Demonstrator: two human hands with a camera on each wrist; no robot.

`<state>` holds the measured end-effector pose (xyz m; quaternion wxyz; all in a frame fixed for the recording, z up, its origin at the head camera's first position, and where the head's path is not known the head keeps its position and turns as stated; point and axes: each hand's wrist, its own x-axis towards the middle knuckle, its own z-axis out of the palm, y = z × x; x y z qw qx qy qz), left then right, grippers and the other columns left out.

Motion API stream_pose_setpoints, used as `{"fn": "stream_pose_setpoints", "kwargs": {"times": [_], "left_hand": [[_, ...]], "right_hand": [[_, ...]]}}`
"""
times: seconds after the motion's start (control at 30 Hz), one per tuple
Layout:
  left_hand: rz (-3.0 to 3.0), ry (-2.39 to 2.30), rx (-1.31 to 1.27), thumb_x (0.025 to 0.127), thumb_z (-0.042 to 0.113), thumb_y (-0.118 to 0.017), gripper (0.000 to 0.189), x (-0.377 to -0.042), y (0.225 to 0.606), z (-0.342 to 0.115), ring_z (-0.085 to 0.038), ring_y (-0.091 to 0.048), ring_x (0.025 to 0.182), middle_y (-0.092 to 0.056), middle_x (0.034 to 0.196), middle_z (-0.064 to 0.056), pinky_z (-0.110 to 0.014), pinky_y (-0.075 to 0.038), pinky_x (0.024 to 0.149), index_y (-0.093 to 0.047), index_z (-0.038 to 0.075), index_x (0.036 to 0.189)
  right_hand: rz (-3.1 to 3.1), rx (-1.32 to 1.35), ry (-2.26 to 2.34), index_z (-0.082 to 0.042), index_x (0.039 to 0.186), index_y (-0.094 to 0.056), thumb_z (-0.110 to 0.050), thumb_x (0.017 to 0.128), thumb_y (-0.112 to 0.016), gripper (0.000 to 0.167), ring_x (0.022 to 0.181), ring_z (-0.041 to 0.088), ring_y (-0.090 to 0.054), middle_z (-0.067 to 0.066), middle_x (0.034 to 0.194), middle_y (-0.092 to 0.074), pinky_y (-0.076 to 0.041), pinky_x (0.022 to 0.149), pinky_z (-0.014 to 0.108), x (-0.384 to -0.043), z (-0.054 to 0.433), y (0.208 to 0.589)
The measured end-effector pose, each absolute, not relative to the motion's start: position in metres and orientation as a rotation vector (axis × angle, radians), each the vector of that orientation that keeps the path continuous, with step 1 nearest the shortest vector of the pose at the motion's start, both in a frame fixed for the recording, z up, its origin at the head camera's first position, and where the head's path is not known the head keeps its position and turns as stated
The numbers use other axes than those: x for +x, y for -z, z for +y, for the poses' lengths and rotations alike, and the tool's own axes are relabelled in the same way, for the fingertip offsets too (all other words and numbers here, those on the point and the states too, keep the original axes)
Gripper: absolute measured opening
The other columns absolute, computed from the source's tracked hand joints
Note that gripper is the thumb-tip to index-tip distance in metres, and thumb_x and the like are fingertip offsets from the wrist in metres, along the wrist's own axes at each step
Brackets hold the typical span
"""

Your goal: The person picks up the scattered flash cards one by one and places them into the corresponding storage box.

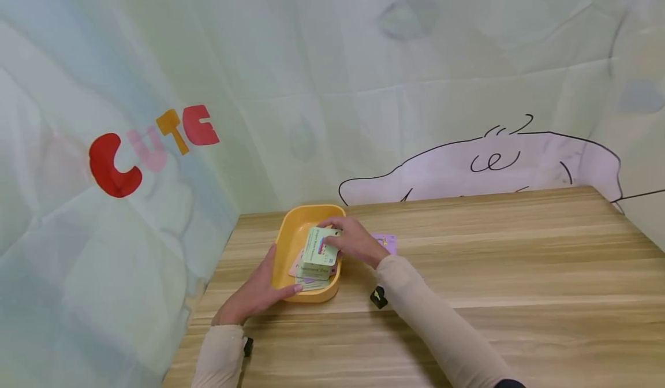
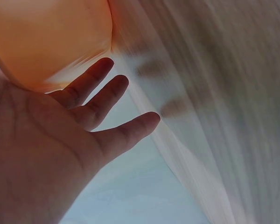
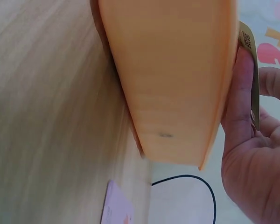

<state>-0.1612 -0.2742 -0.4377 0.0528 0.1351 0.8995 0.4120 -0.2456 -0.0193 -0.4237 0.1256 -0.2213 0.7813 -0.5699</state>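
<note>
A yellow-orange plastic bin point(image 1: 282, 261) sits at the left part of the table. My left hand point(image 1: 258, 290) holds it at the near left corner, thumb over the rim and palm against the outer wall. In the left wrist view, three fingers point(image 2: 126, 133) stretch loosely beside the bin's wall. Above the bin, my right hand point(image 1: 358, 242) pinches a pale green printed card point(image 1: 313, 251). The right wrist view shows this card point(image 3: 255, 79) edge-on between thumb and fingers at the rim. More green and pink cards point(image 1: 314, 271) lie inside the bin, partly covered.
A purple card point(image 1: 387, 242) lies on the wooden table point(image 1: 493, 261) right of the bin, partly behind my right wrist. A printed cloth point(image 1: 312, 105) with coloured letters and a line drawing hangs behind the table and along its left side.
</note>
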Motion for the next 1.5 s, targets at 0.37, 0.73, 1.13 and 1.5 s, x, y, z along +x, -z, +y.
{"fn": "stream_pose_setpoints", "kwargs": {"times": [0.37, 0.73, 1.13, 1.5], "left_hand": [[2.716, -1.274, 0.424, 0.084, 0.035, -0.083, 0.101, -0.162, 0.437, -0.268, -0.032, -0.052, 0.123, -0.046, 0.147, -0.014, -0.055, -0.038, 0.109, -0.017, 0.016, 0.159], [2.742, -1.236, 0.413, 0.084, 0.038, -0.083, 0.105, -0.163, 0.436, -0.272, -0.032, -0.051, 0.126, -0.044, 0.149, -0.014, -0.057, -0.036, 0.111, -0.015, 0.014, 0.16], [2.731, -1.244, 0.395, 0.083, 0.04, -0.083, 0.104, -0.159, 0.438, -0.272, -0.029, -0.051, 0.125, -0.046, 0.147, -0.013, -0.054, -0.037, 0.111, -0.017, 0.014, 0.159], [2.751, -1.208, 0.377, 0.083, 0.042, -0.083, 0.107, -0.16, 0.438, -0.273, -0.03, -0.05, 0.127, -0.044, 0.149, -0.014, -0.055, -0.036, 0.112, -0.014, 0.012, 0.16]], "right_hand": [[2.292, -0.593, 1.658, -0.012, 0.131, -0.066, -0.009, 0.097, -0.066, 0.034, 0.085, 0.016, -0.068, 0.008, 0.113, -0.066, -0.058, 0.07, 0.031, -0.246, -0.023, 0.426], [2.378, -0.638, 1.6, -0.014, 0.125, -0.071, -0.016, 0.093, -0.07, 0.032, 0.095, 0.014, -0.065, 0.003, 0.114, -0.07, -0.054, 0.081, 0.029, -0.25, -0.025, 0.431], [2.325, -0.578, 1.607, -0.014, 0.125, -0.071, -0.017, 0.093, -0.07, 0.031, 0.095, 0.015, -0.063, 0.003, 0.111, -0.067, -0.055, 0.08, 0.029, -0.247, -0.025, 0.436], [2.321, -0.586, 1.63, -0.013, 0.126, -0.071, -0.018, 0.094, -0.07, 0.032, 0.089, 0.015, -0.064, 0.003, 0.108, -0.067, -0.054, 0.075, 0.028, -0.248, -0.025, 0.436]]}}
